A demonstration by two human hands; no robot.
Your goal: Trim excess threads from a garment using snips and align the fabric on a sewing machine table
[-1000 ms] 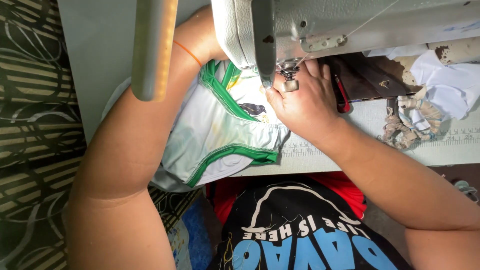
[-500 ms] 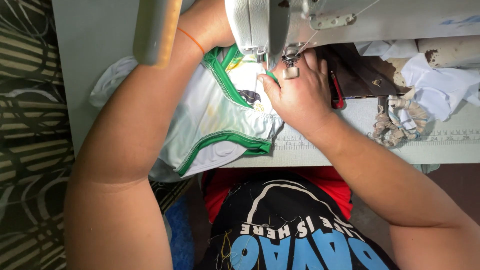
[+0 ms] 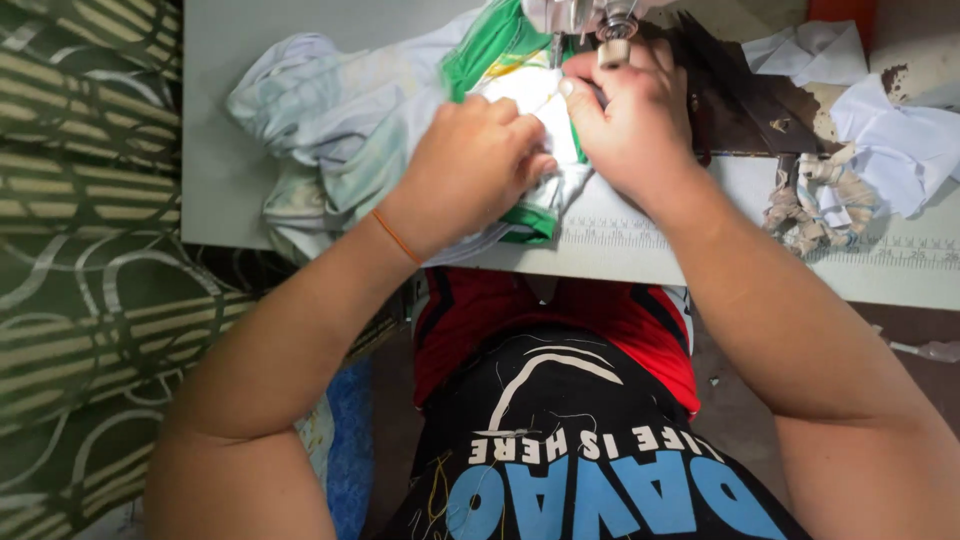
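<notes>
Garment: white, green-trimmed; bulk trails left of my hands; left hand pinching it; right hand pressing it beneath the needle.

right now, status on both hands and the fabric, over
Left hand and right hand both pinching white-and-green fabric at sewing machine foot. Scrap cloth pile off right, clear of hands.

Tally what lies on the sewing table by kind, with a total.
White garment with green trim, under the left hand and right hand: 1
Loose white cloth pieces: 2
Frayed scrap bundle: 1
Dark scissors: 1
Total: 5
</notes>
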